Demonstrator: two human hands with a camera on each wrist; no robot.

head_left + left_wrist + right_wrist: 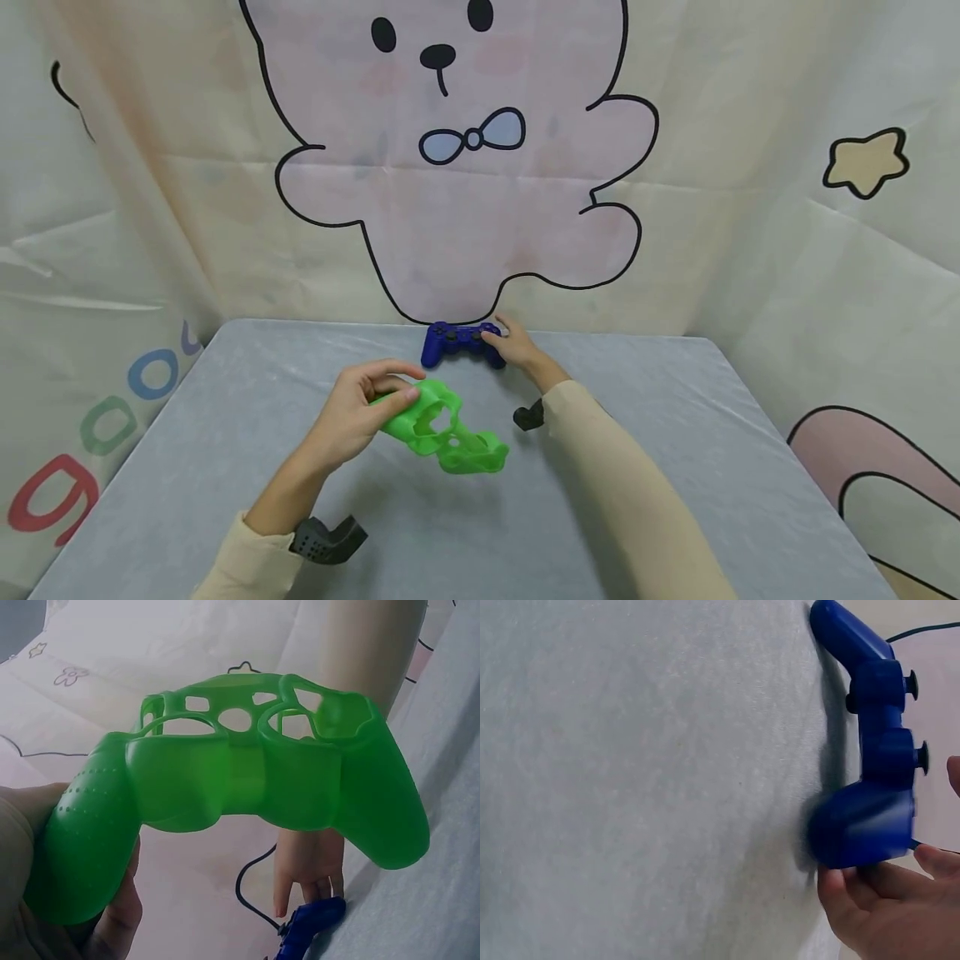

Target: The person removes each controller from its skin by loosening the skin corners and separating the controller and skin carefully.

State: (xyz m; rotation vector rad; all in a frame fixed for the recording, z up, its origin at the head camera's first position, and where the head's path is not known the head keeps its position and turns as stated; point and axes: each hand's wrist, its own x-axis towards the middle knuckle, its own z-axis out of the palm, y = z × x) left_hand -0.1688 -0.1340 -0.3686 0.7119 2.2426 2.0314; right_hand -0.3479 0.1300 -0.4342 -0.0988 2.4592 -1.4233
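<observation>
A green silicone controller cover (247,780) hangs above the table in the head view. My left hand (360,408) pinches it by one grip between thumb and fingers; in the left wrist view it looks hollow, with several cut-out holes. At the back of the table lies a blue game controller (455,343) with two black thumbsticks and a dark cable. My right hand (517,343) is at the controller's right grip, fingers fairly straight. In the right wrist view the fingertips (836,889) meet the end of that grip (862,825), while the thumb stands apart.
A grey-blue cloth covers the table (637,383). Behind it hangs a pale curtain (720,208) printed with a bear figure. Black wrist straps show on the left wrist (327,540) and the right wrist (529,415). The controller's cable (930,628) trails off toward the curtain.
</observation>
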